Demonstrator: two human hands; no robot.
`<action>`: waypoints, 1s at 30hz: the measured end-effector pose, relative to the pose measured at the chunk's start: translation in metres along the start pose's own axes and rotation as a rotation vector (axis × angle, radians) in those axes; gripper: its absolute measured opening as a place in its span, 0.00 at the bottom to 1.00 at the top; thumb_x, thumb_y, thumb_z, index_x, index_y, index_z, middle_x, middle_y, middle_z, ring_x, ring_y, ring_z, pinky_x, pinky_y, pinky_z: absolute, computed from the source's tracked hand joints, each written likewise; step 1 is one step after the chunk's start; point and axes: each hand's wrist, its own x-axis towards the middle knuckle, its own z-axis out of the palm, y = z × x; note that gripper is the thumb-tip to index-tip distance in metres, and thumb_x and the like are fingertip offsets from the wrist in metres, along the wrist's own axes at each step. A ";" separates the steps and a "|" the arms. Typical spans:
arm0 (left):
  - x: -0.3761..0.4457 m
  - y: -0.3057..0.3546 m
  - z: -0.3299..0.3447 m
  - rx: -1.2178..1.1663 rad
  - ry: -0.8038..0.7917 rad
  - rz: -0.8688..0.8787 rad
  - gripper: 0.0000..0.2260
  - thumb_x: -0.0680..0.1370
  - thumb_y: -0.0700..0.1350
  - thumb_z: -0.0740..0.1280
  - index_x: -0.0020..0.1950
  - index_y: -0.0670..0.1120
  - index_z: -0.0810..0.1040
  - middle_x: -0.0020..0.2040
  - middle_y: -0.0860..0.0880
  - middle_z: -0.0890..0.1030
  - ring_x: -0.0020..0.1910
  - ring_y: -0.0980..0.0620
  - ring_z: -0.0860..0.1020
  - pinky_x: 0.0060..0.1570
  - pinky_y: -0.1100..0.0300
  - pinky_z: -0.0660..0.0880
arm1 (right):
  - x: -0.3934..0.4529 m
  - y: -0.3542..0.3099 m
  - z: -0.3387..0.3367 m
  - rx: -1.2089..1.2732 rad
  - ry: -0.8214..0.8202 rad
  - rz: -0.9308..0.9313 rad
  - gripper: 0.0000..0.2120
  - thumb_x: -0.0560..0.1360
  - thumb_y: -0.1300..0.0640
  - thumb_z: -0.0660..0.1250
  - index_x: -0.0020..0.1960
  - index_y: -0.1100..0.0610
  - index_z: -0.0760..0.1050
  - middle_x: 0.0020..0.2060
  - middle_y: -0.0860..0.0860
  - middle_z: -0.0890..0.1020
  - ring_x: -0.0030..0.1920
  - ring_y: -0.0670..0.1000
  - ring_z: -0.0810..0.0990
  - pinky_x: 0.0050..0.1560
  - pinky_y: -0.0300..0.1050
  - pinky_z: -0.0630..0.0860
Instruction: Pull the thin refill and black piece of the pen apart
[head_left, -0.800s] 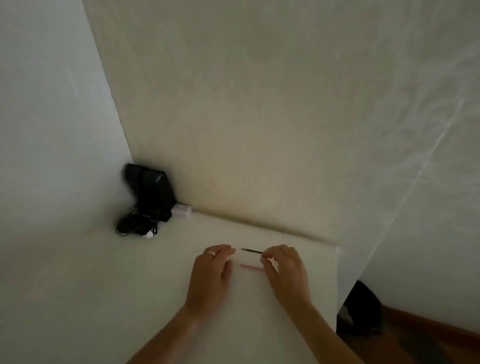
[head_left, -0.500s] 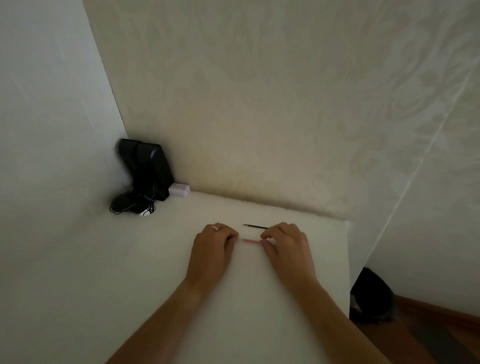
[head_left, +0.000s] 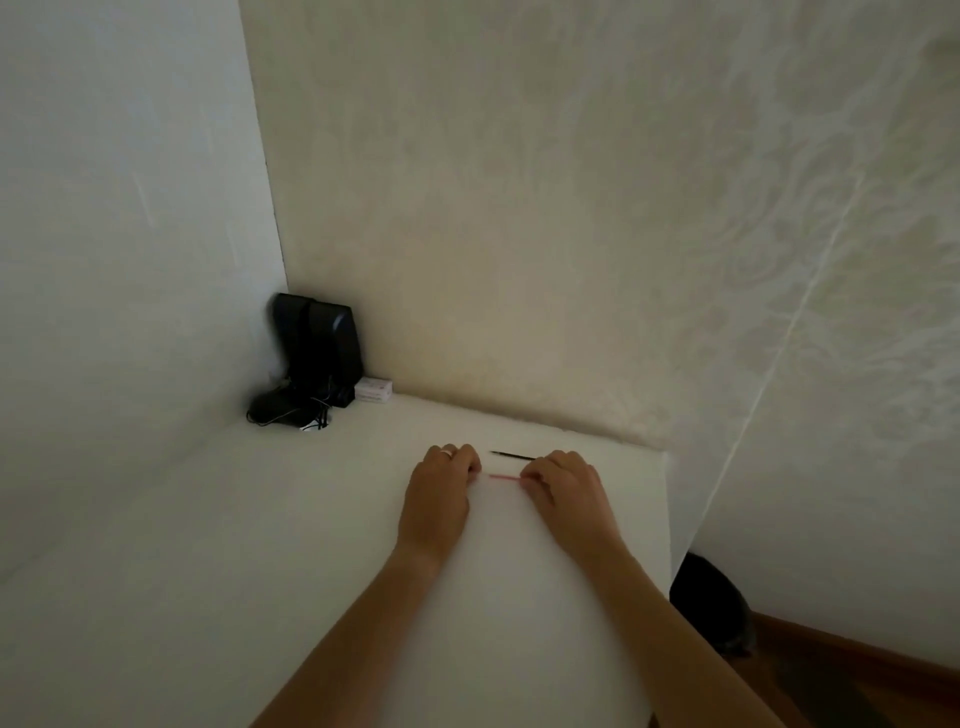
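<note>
White table (head_left: 208, 545) edge (right hand (head_left: 566, 488) near)

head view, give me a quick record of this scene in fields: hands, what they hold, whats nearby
left hand: left hand curled, fingertips at one end of the thin pink strip
right hand: right hand pinches the other end of the strip
ring: ring on a left finger
beyond the hands: thin dark stick lying on the white table, apart from the strip
far corner: black device with tangled cable, small white box beside it
behind: patterned wall
</note>
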 end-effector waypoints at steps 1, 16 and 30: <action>0.000 0.000 0.000 0.011 0.005 0.002 0.11 0.76 0.31 0.63 0.48 0.47 0.77 0.42 0.49 0.78 0.45 0.49 0.75 0.44 0.52 0.76 | 0.000 -0.001 0.000 -0.005 -0.004 -0.003 0.04 0.78 0.52 0.66 0.48 0.49 0.80 0.43 0.44 0.80 0.47 0.50 0.76 0.50 0.48 0.73; 0.008 -0.014 0.022 0.073 -0.014 0.325 0.13 0.76 0.39 0.68 0.59 0.50 0.81 0.56 0.51 0.82 0.59 0.51 0.77 0.59 0.59 0.71 | -0.004 -0.008 0.002 0.019 0.036 -0.074 0.09 0.79 0.51 0.59 0.46 0.50 0.76 0.40 0.45 0.79 0.44 0.49 0.75 0.47 0.44 0.69; 0.009 -0.003 0.019 0.213 -0.018 0.270 0.10 0.80 0.55 0.60 0.44 0.51 0.72 0.39 0.55 0.75 0.41 0.52 0.72 0.42 0.56 0.68 | -0.005 -0.003 0.000 0.111 0.053 -0.023 0.08 0.79 0.52 0.63 0.49 0.52 0.81 0.42 0.47 0.82 0.45 0.49 0.76 0.47 0.41 0.70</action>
